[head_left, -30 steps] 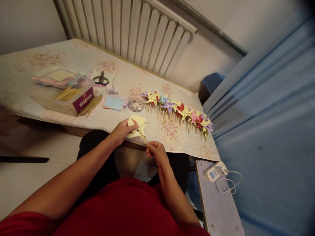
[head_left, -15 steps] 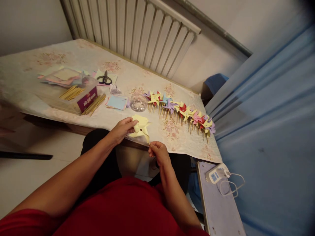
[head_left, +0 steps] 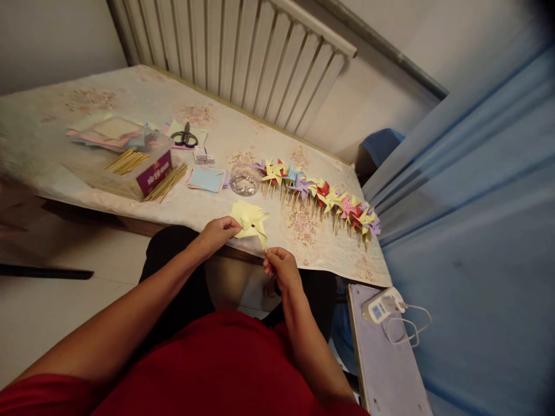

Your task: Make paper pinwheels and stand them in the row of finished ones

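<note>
Yellow pinwheel (head_left: 250, 222) between my hands, my left hand (head_left: 218, 231) pinching its paper, my right hand (head_left: 281, 268) gripping its stick

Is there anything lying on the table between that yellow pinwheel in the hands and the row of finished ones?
Nothing visible. The yellow pinwheel, held by the left hand and right hand, sits near the table's front edge; only bare flowered tablecloth lies between it and the row of pinwheels. The glass bowl stands off to the left.
</note>
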`<state>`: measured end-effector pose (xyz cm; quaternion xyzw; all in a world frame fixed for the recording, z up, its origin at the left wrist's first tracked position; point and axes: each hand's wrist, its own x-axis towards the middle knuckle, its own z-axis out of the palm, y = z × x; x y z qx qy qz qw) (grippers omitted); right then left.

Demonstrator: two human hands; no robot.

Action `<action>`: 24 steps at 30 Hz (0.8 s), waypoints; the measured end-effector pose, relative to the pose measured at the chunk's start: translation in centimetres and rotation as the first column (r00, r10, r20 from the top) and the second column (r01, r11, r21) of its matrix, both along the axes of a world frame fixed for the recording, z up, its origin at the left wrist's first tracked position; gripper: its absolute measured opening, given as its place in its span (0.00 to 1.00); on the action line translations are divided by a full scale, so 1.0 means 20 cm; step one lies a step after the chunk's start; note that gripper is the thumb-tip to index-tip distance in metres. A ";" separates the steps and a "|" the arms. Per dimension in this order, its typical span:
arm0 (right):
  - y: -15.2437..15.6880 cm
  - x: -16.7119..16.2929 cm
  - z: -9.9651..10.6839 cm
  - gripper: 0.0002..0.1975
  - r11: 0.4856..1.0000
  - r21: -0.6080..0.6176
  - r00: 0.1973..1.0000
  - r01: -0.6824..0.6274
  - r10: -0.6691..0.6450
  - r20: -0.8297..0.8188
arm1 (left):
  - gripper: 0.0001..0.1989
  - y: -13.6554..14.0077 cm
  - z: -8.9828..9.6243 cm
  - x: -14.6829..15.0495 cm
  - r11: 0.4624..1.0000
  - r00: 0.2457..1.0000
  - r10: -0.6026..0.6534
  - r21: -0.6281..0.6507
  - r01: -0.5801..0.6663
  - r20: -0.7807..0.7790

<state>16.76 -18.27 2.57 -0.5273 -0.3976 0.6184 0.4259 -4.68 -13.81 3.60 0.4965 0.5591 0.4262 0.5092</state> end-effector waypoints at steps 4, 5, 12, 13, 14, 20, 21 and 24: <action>0.00 0.00 0.00 0.14 1.000 -0.007 1.000 0.006 -0.006 0.000 | 0.11 -0.02 0.02 0.03 1.000 0.999 -0.005 0.018 0.006 -0.033; 0.00 0.00 0.00 0.14 1.000 -0.007 1.000 0.006 -0.006 -0.002 | 0.11 -0.03 0.02 0.03 1.000 1.000 -0.005 0.020 0.006 -0.030; 0.00 -0.01 -0.01 0.13 1.000 -0.003 1.000 0.009 -0.009 -0.009 | 0.11 -0.06 0.03 0.10 0.994 0.996 0.046 -0.098 -0.039 0.071; 0.00 -0.01 -0.01 0.13 1.000 -0.001 1.000 0.009 -0.009 -0.010 | 0.11 -0.07 0.03 0.11 0.992 0.993 0.054 -0.121 -0.042 0.104; 0.00 -0.02 -0.01 0.13 1.000 0.002 1.000 0.010 -0.010 -0.011 | 0.11 -0.07 0.03 0.12 0.989 0.988 0.061 -0.140 -0.041 0.140; -0.01 -0.03 -0.01 0.12 1.000 0.012 1.000 0.012 -0.012 -0.019 | 0.12 -0.08 0.03 0.17 0.990 0.954 0.019 -0.138 0.023 0.299; -0.01 -0.03 -0.01 0.12 1.000 0.012 1.000 0.012 -0.012 -0.021 | 0.12 -0.08 0.03 0.18 0.991 0.950 0.010 -0.133 0.033 0.311; -0.01 -0.04 -0.01 0.12 1.000 0.009 1.000 0.009 -0.009 -0.029 | 0.12 -0.08 0.00 0.19 0.988 0.941 0.017 -0.150 0.036 0.339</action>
